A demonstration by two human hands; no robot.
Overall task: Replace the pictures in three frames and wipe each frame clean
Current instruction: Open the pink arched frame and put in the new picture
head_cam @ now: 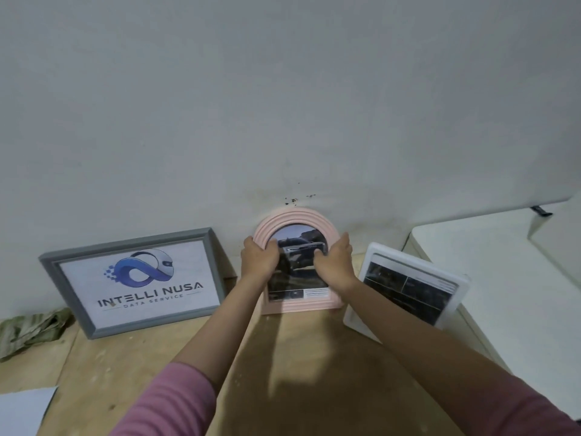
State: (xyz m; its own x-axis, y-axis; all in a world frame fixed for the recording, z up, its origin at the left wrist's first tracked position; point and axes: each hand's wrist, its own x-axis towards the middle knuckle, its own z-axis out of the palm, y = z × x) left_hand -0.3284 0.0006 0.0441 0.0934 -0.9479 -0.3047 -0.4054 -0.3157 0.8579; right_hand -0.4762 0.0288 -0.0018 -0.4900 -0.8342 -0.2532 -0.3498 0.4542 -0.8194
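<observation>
A pink arched frame [294, 215] stands upright against the wall on the wooden surface, with a dark car picture [297, 278] in it. My left hand [259, 256] grips its left edge, thumb over the picture. My right hand [333, 262] grips its right edge the same way. A grey frame [53, 269] with a blue logo print leans on the wall to the left. A white frame [462, 284] holding a dark printed page leans at the right.
A crumpled green cloth [31, 330] lies at the far left by the wall. A white sheet of paper [23, 410] lies at the bottom left. A white cabinet or appliance [509, 278] borders the wooden surface [298, 357] on the right.
</observation>
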